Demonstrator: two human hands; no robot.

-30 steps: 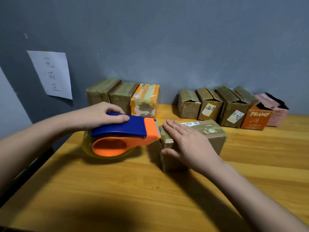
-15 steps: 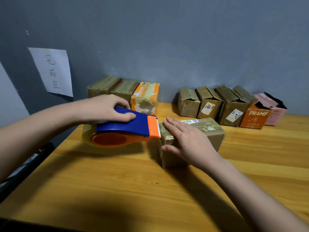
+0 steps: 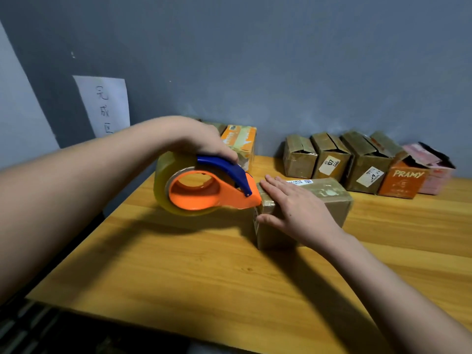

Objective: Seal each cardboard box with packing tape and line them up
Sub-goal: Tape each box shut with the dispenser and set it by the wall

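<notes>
Tilted nose-down now, tape dispenser in left hand's curled fingers; right hand flat on box.

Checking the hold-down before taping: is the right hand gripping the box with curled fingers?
No, the right hand lies flat with straight fingers on the box.

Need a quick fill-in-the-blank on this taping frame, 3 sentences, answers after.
1. The left hand grips the tape dispenser, whose handle is ____.
2. The right hand lies flat on a ____ box.
3. The orange box at the wall reads ____.

Missing words: blue; cardboard; PRAMY
</notes>
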